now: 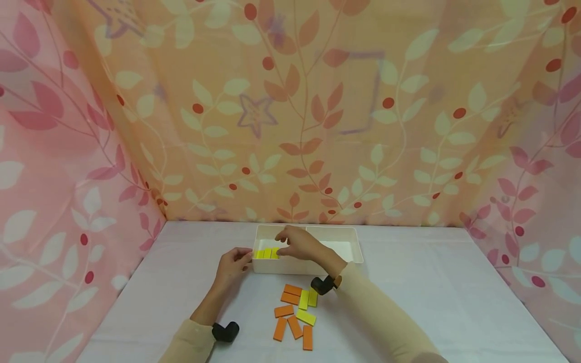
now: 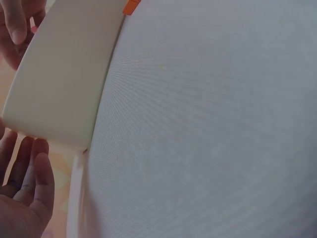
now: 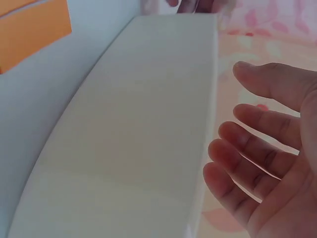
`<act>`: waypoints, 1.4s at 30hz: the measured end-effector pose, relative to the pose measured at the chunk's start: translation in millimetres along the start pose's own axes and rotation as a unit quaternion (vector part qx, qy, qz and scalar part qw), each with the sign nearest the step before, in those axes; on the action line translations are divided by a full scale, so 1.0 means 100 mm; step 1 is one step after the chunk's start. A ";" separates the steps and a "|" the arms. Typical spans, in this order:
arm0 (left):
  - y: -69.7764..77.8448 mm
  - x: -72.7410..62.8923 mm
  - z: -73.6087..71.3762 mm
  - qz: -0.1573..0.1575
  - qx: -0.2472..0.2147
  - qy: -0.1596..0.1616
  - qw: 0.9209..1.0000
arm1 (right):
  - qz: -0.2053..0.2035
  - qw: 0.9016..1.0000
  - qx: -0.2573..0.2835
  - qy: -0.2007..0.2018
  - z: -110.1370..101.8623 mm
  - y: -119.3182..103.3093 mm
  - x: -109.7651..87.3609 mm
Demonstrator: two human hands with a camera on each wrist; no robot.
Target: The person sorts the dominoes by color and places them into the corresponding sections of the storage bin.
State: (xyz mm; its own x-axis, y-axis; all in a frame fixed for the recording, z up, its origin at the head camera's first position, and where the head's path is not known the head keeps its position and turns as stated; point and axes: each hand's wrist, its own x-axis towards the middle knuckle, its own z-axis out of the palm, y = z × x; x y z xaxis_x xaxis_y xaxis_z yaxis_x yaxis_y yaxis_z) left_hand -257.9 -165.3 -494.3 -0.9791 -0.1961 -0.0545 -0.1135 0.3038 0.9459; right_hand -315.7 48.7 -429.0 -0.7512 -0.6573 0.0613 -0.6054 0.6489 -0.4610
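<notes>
A white two-part box stands on the table. Several yellow tiles are lined up in its left compartment. My left hand is at the box's left end, its bent fingertips touching or very near the end wall in the left wrist view. Over the left compartment, my right hand hovers beside the rightmost yellow tile. The right wrist view shows that hand with fingers spread and loosely bent, nothing between them.
In front of the box lie several orange tiles and three loose yellow tiles, below my right wrist. White cloth covers the table. Leaf-patterned curtains hang at the back and both sides.
</notes>
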 end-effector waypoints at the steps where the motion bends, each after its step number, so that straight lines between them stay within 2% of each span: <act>1: 0.00 0.00 0.00 0.001 0.000 0.000 1.000 | -0.004 1.000 0.004 0.001 -0.02 -0.01 -0.04; 13: -0.02 0.02 0.01 -0.011 0.003 0.000 1.000 | -0.037 0.999 0.028 0.023 -0.11 -0.07 -0.49; 19: -0.04 0.03 0.00 -0.006 0.003 -0.001 1.000 | -0.026 0.998 0.058 0.022 -0.11 -0.04 -0.65; 24: -0.03 0.02 0.00 -0.011 0.002 -0.003 1.000 | -0.007 0.997 0.068 0.023 -0.10 -0.02 -0.77; 42: -0.03 0.02 0.00 -0.011 0.003 -0.004 1.000 | 0.006 0.996 0.090 0.006 0.08 0.02 -1.02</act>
State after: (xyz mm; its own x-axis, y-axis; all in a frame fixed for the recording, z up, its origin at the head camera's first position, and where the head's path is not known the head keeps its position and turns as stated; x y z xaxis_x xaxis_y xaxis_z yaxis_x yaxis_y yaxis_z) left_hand -258.9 -166.8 -497.4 -0.9777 -0.1951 -0.0782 -0.1361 0.3041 0.9429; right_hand -238.3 113.6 -442.6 -0.7616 -0.6447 0.0656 -0.5403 0.5760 -0.6134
